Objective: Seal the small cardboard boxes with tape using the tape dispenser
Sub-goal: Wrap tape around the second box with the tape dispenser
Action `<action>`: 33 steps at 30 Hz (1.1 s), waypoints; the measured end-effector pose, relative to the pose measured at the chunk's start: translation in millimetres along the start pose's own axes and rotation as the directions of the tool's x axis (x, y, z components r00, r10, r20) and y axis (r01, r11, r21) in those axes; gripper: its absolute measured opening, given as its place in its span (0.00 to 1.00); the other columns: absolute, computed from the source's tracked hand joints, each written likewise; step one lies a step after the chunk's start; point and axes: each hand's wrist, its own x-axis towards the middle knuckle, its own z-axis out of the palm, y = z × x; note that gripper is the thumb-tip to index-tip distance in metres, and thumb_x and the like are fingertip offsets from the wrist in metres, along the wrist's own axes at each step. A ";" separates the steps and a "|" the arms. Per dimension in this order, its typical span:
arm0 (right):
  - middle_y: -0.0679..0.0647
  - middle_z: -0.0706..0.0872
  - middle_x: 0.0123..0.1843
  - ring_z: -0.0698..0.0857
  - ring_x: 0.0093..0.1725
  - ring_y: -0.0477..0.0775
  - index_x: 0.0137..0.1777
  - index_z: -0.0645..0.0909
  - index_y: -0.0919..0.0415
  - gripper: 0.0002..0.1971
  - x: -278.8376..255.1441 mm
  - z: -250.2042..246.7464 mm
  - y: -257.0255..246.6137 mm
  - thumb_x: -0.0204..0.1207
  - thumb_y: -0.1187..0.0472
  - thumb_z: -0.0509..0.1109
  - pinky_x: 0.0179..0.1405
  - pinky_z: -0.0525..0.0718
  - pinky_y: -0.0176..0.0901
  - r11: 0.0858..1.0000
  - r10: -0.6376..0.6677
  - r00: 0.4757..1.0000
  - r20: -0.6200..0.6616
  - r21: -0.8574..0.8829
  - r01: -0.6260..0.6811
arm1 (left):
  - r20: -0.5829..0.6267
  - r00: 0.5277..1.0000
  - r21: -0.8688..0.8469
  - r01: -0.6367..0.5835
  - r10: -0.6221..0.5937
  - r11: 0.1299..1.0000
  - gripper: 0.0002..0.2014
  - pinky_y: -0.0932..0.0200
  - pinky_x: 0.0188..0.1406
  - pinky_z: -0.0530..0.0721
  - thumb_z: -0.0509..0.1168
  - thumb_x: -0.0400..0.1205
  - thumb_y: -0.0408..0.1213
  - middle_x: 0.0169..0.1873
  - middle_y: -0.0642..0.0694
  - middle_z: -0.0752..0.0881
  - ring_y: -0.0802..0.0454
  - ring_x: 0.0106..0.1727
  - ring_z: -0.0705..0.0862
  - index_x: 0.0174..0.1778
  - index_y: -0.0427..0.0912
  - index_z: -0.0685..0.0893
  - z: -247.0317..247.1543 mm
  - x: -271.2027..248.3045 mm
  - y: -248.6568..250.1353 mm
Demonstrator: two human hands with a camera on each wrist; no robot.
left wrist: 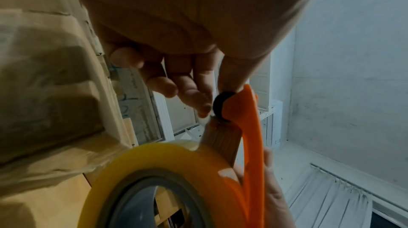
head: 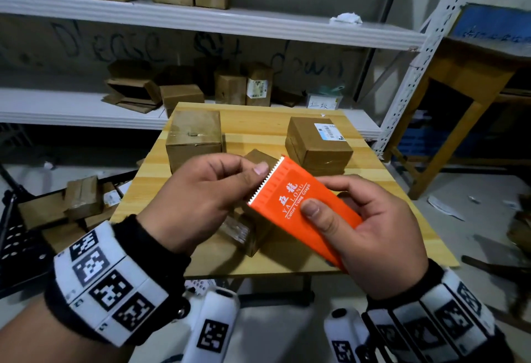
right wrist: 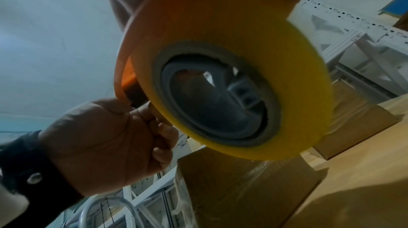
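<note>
My right hand (head: 330, 198) grips an orange tape dispenser (head: 298, 204) above the wooden table (head: 388, 190), thumb on its printed top. The yellowish tape roll (right wrist: 232, 83) hangs under it. At the serrated blade, my left hand (head: 253, 173) pinches the tape end (left wrist: 220, 141) between thumb and forefinger, beside the black roller (left wrist: 220, 106). A small cardboard box (head: 250, 236) lies on the table right below both hands, mostly hidden by them. Two more brown boxes stand further back, one on the left (head: 195, 138) and one with a white label on the right (head: 319, 144).
White metal shelves (head: 201, 20) behind the table carry more cardboard boxes. A black crate (head: 26, 236) with boxes stands on the floor to the left. A wooden table (head: 471, 75) stands at the right. The near table edge is just under my wrists.
</note>
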 end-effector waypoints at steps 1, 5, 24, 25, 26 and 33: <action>0.41 0.95 0.44 0.95 0.39 0.45 0.57 0.89 0.43 0.21 -0.2 0.5 -0.2 0.68 0.34 0.81 0.27 0.86 0.31 1.000 0.003 1.000 -0.001 0.003 -0.003 | -0.005 1.000 0.006 -0.007 0.007 1.000 0.22 0.54 0.46 0.87 0.71 0.74 0.50 0.40 0.35 0.93 0.48 0.40 0.90 0.45 0.29 0.89 -0.6 0.1 -0.7; 0.40 0.95 0.44 0.95 0.38 0.44 0.58 0.89 0.43 0.23 0.1 2.9 0.6 0.70 0.30 0.78 0.27 0.85 0.30 1.000 0.008 1.000 0.014 -0.027 -0.008 | -0.018 0.999 0.106 -0.030 0.032 0.994 0.20 0.39 0.52 0.88 0.71 0.77 0.55 0.40 0.35 0.93 0.42 0.42 0.90 0.41 0.38 0.90 -1.4 2.1 -4.6; 0.31 0.92 0.44 0.90 0.39 0.36 0.46 0.90 0.39 0.17 18.2 -27.4 12.2 0.64 0.31 0.74 0.27 0.84 0.29 0.962 0.080 0.997 0.011 -0.262 -0.075 | -0.321 0.936 0.512 0.041 0.147 0.858 0.11 0.59 0.35 0.75 0.68 0.88 0.46 0.38 0.48 0.91 0.63 0.36 0.85 0.44 0.46 0.90 -49.9 22.2 -4.2; 0.32 0.92 0.42 0.91 0.39 0.37 0.47 0.91 0.41 0.19 20.0 -28.4 13.6 0.64 0.31 0.73 0.29 0.85 0.31 0.960 0.095 0.995 0.021 -0.268 -0.086 | -0.315 0.941 0.500 0.054 0.124 0.864 0.11 0.61 0.35 0.75 0.68 0.88 0.46 0.39 0.48 0.91 0.64 0.37 0.86 0.44 0.47 0.91 -49.9 24.4 -5.5; 0.32 0.92 0.41 0.91 0.39 0.37 0.46 0.91 0.42 0.20 21.5 -29.7 14.8 0.63 0.31 0.73 0.31 0.84 0.32 0.957 0.112 0.993 0.023 -0.271 -0.101 | -0.306 0.946 0.497 0.067 0.102 0.865 0.11 0.64 0.35 0.76 0.68 0.88 0.46 0.39 0.49 0.92 0.63 0.39 0.87 0.44 0.47 0.91 -48.6 27.0 -6.0; 0.44 0.95 0.37 0.93 0.34 0.45 0.44 0.93 0.46 0.21 33.7 -41.0 15.6 0.65 0.31 0.73 0.40 0.88 0.48 0.941 0.249 0.967 0.054 -0.252 -0.228 | -0.220 0.974 0.530 0.172 -0.061 0.830 0.13 0.60 0.36 0.76 0.68 0.88 0.47 0.36 0.53 0.89 0.61 0.36 0.83 0.44 0.46 0.91 -43.2 58.6 4.8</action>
